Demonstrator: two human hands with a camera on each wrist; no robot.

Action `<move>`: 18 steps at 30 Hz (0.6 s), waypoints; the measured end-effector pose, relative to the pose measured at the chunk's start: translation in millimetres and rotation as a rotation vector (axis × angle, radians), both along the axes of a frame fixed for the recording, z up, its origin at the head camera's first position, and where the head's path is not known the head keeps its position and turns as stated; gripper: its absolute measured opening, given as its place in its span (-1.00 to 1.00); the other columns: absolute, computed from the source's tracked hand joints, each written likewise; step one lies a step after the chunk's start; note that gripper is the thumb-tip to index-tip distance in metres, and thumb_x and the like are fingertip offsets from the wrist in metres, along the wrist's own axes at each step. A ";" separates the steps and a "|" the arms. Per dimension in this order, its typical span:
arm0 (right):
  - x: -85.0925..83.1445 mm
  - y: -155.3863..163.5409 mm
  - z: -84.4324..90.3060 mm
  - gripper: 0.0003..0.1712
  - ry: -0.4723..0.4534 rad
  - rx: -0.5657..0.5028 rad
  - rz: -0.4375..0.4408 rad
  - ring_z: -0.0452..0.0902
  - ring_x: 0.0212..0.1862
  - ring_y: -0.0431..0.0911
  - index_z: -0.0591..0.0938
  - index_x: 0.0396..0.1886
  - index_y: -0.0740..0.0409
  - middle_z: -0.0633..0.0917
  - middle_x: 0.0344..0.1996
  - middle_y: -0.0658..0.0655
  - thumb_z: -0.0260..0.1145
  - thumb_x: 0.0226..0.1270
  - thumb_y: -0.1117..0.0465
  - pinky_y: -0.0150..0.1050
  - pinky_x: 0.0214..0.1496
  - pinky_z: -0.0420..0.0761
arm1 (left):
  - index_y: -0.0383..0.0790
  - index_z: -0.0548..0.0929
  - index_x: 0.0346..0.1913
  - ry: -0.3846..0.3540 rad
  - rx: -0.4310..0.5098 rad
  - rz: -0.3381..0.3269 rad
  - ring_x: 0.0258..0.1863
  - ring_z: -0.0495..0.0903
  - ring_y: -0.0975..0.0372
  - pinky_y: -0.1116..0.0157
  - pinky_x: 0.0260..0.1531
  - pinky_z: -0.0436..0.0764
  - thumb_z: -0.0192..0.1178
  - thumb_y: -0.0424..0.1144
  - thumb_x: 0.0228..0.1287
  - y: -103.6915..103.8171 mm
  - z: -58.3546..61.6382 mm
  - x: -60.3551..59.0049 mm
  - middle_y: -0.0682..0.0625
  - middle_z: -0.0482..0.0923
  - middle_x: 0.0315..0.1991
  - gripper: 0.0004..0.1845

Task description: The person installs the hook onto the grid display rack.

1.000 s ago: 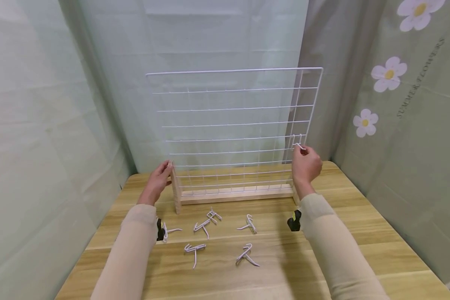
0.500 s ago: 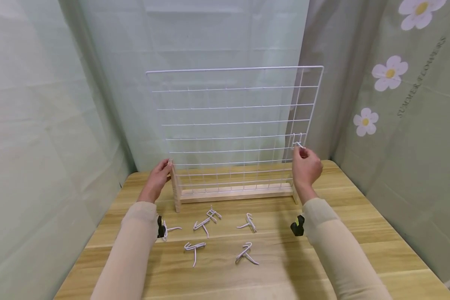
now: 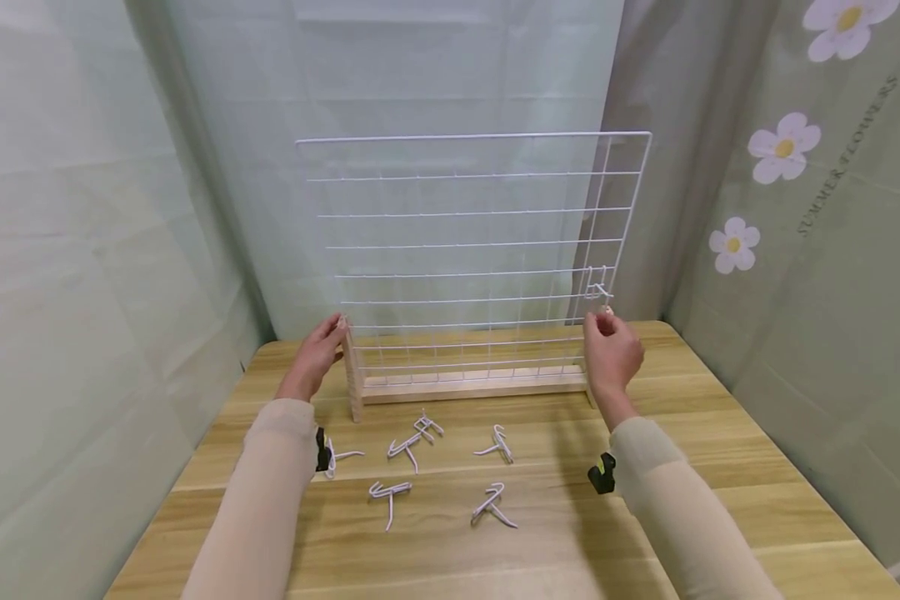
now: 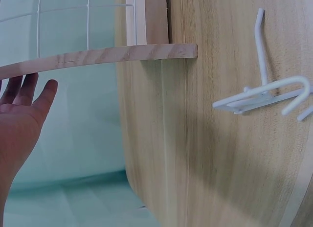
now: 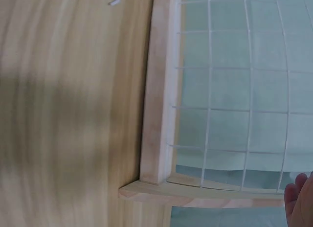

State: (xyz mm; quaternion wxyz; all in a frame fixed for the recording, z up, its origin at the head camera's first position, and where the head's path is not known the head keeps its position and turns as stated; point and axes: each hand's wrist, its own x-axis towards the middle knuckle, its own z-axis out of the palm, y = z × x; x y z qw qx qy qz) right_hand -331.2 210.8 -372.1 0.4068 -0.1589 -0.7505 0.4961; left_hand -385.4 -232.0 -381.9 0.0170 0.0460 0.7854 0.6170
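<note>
A white wire grid panel [image 3: 472, 242] stands upright in a wooden base [image 3: 465, 385] at the back of the table. One white hook [image 3: 598, 288] hangs on the grid near its right edge. My right hand [image 3: 611, 346] is just below that hook, fingers loosely curled, holding nothing; only its fingertips [image 5: 299, 200] show in the right wrist view. My left hand [image 3: 317, 357] rests with straight fingers against the base's left wooden foot [image 3: 353, 379]. The left wrist view shows the same hand [image 4: 19, 114] under the foot [image 4: 98, 56].
Several loose white hooks lie on the wooden table [image 3: 720, 467] in front of the base, such as one [image 3: 388, 496] near the middle and another [image 3: 492, 508] to its right; one hook [image 4: 264, 92] shows in the left wrist view. Curtains close in left, back and right.
My right hand has let go of the hung hook and dropped a little below it. The hook stays on the grid. My left hand has not moved.
</note>
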 end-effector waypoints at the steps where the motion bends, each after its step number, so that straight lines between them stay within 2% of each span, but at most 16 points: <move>1: 1.1 -0.2 -2.5 -0.70 0.003 0.010 0.003 0.61 -0.25 0.04 0.76 -0.22 0.26 0.75 -0.30 0.22 0.36 0.32 0.08 -0.14 -0.10 0.54 | -0.14 -0.11 0.61 -0.002 0.000 0.000 0.53 -0.06 -0.02 -0.05 0.45 0.09 -0.22 0.03 0.63 0.2 0.6 0.4 -0.16 -0.12 0.58 -0.33; 8: 7.2 -2.5 -20.3 -0.70 0.015 0.108 0.039 0.63 -0.30 0.05 0.77 -0.26 0.27 0.75 -0.35 0.23 0.35 0.33 0.09 -0.15 -0.16 0.51 | -0.16 -0.12 0.61 -0.013 0.002 0.002 0.52 -0.06 -0.03 -0.08 0.44 0.08 -0.23 0.02 0.63 0.3 4.0 1.4 -0.19 -0.12 0.58 -0.33; 13: 14.3 -4.7 -31.7 -0.74 0.012 0.159 0.108 0.64 -0.33 0.03 0.78 -0.26 0.26 0.76 -0.37 0.21 0.37 0.32 0.13 -0.19 -0.22 0.53 | -0.16 -0.11 0.61 -0.016 0.000 0.005 0.52 -0.05 -0.04 -0.09 0.44 0.08 -0.24 0.01 0.63 -0.7 3.5 1.5 -0.20 -0.10 0.57 -0.34; 18: 23.8 -9.9 -42.4 -0.77 -0.037 0.177 0.183 0.65 -0.34 -0.03 0.79 -0.26 0.22 0.77 -0.38 0.17 0.39 0.30 0.14 -0.28 -0.28 0.53 | -0.15 -0.10 0.61 -0.023 0.010 0.004 0.52 -0.06 -0.03 -0.10 0.44 0.06 -0.22 0.02 0.63 -0.5 2.0 2.1 -0.20 -0.10 0.57 -0.33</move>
